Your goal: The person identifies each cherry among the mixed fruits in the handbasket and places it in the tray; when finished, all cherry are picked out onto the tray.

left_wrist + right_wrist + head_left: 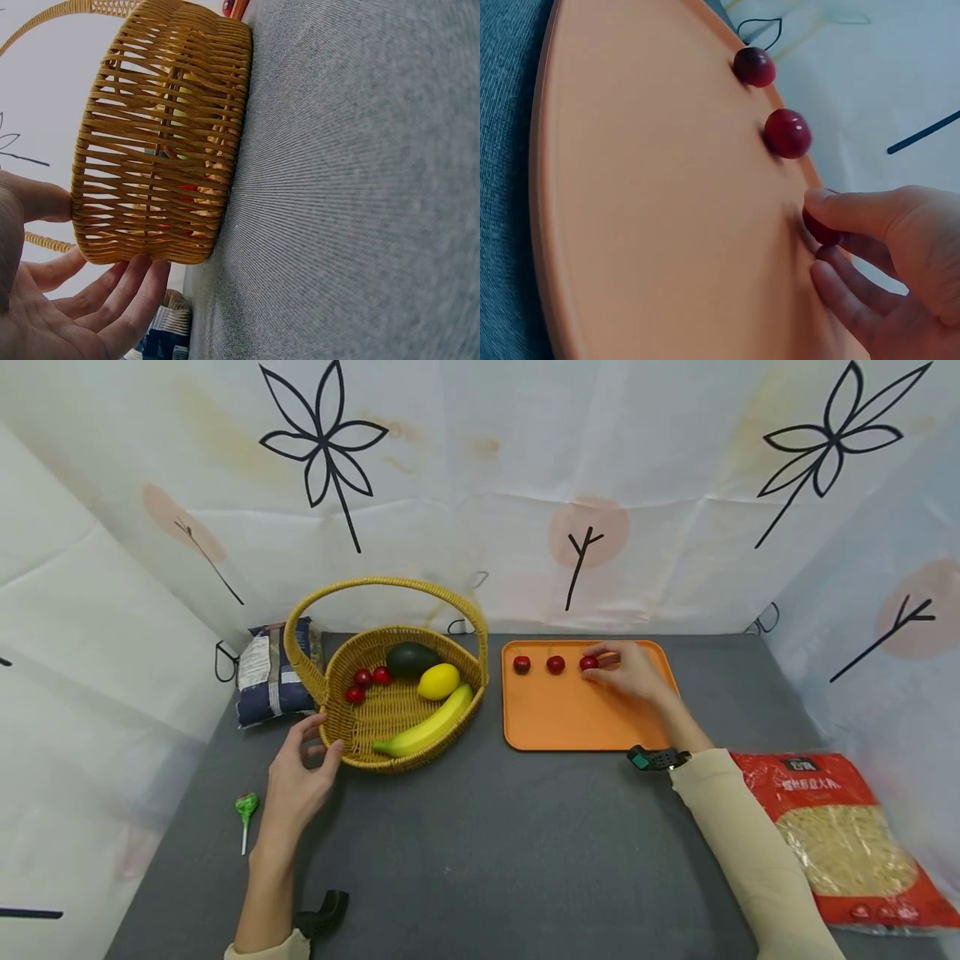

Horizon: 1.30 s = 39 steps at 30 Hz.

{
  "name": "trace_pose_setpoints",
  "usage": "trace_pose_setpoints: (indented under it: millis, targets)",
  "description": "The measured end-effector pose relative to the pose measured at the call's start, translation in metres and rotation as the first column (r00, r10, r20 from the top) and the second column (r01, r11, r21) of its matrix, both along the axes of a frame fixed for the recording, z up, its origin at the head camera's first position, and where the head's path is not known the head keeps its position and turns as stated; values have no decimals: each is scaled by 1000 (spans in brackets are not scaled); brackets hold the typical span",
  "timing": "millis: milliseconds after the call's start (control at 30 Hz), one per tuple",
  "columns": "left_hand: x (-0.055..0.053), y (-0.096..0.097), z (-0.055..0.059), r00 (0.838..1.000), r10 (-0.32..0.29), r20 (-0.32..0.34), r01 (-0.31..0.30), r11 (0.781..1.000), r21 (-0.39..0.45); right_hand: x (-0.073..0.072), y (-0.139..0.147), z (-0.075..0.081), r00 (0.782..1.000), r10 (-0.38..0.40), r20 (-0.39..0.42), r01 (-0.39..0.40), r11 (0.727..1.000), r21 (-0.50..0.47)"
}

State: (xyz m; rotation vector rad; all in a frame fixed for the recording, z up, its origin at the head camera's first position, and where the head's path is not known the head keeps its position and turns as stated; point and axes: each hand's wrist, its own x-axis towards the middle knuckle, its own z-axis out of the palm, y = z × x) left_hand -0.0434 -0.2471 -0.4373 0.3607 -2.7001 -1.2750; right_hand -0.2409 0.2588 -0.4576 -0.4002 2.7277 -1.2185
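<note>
My left hand [300, 777] touches the left end of a wicker basket [161, 135], thumb at the rim and relaxed fingers against the outer side. Inside the basket lie a dark green avocado [411, 660], a lemon [438, 682], a banana [427, 728] and three red cherries [362, 677]. Over the orange tray [570, 718], my right hand [626, 672] pinches a dark red cherry [821, 227] between thumb and fingers near the back rim. Two more cherries, one at the left [754, 67] and one in the middle [787, 133], sit along that rim.
A green lollipop [246, 808] lies left of my left forearm. Behind the basket's left side stands a dark blue packet [273, 672]. On the right, a red bag with pale contents [847, 843] lies beside my right sleeve. White patterned cloth [480, 485] encloses the table's back and sides.
</note>
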Motion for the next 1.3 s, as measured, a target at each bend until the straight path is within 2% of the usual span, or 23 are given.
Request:
trace_pose_setpoints:
  millis: [200,400,600,667,800,900,1000,1133,1300]
  targets:
    - [0,1,-1,1000,-2,4,2,1000,8,-4,0,-10,1000,4,9,-4,1000,4]
    - [1,1,-1,1000,-2,13,2,1000,17,-1,-1,-6,999,15,29,-15,1000,11]
    - [1,1,-1,1000,-2,13,1,1000,12,9,-3,16,998,39,-43,-40,999,-17]
    - [1,1,-1,1000,0,14,0,1000,8,12,-6,27,996,62,-72,-66,996,-58]
    - [1,0,-1,1000,4,16,-4,1000,-1,23,-16,52,993,101,-68,-111,980,-168]
    - [1,1,-1,1000,5,16,-5,1000,-4,34,-27,70,987,158,-39,-162,945,-283]
    - [1,1,-1,1000,3,14,-3,1000,-3,45,-42,85,961,271,-57,-272,881,-387]
    - [0,0,-1,1000,-2,7,2,1000,-1,60,-66,98,897,431,-103,-429,789,-440]
    - [0,-1,-1,1000,-5,2,5,1000,8,77,-110,105,811,576,-107,-550,685,-478]
